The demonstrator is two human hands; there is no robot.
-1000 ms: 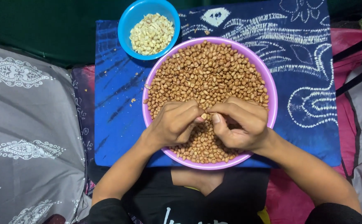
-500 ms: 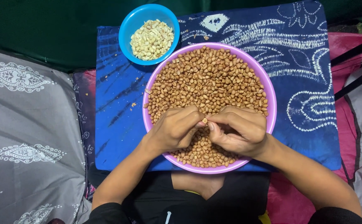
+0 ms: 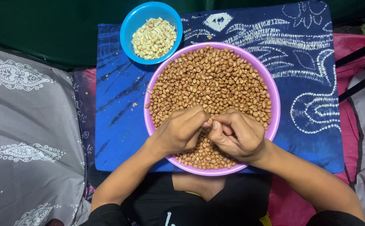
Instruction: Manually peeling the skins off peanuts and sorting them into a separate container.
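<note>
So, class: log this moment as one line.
left hand: pinching peanut | right hand: pinching same peanut | over purple bowl | blue bowl: skinned peanuts

- A home, by the look of it, with someone sitting low among soft furnishings rather than at kitchen counters or work equipment.
- A blue tie-dye patterned cloth (image 3: 308, 83) covers the tabletop.
- A grey printed bedsheet (image 3: 23, 125) lies on the left, and pink fabric (image 3: 349, 54) on the right.
- Plain household plastic bowls: a purple bowl (image 3: 274, 104) heaped with peanuts, and a small blue bowl (image 3: 128, 29) of peeled ones.
</note>
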